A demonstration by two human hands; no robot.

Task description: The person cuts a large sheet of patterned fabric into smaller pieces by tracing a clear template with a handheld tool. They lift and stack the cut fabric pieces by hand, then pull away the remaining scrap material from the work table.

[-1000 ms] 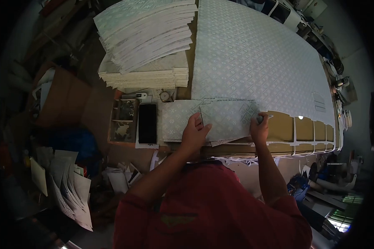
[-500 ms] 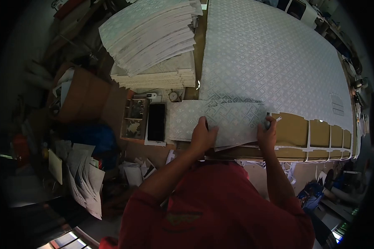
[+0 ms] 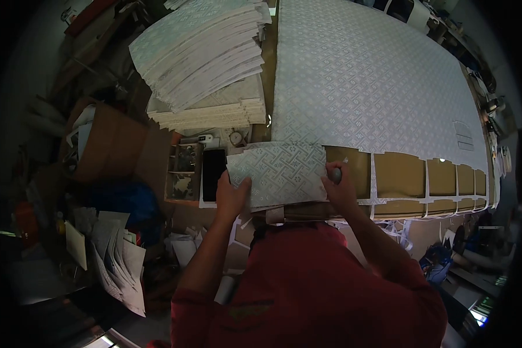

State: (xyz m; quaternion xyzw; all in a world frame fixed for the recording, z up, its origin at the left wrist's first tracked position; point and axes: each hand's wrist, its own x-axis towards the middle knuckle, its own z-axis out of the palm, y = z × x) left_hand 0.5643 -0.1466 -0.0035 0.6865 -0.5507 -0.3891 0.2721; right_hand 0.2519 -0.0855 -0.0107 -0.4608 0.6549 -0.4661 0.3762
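Observation:
A patterned pale sheet piece (image 3: 284,174) lies near the front edge of the work surface, with more sheets under it. My left hand (image 3: 233,194) grips its left edge, thumb on top. At the right edge, my right hand (image 3: 337,182) pinches the piece and also holds a small dark rounded tool (image 3: 335,174) whose full shape is hidden in the fingers. Beyond the piece spreads a large patterned sheet (image 3: 365,81). Brown panels (image 3: 399,174) crossed by white strips show to the right of my right hand.
A tall stack of cut sheets (image 3: 209,58) stands at the back left. Left of my left hand are a black phone (image 3: 214,174) and a wooden compartment tray (image 3: 182,174). A cardboard box (image 3: 113,139) and loose papers (image 3: 119,255) sit farther left.
Both hands have moved left, carrying the patterned piece with them over the sheets beside the phone. More brown panel shows on the right. The view has shifted slightly.

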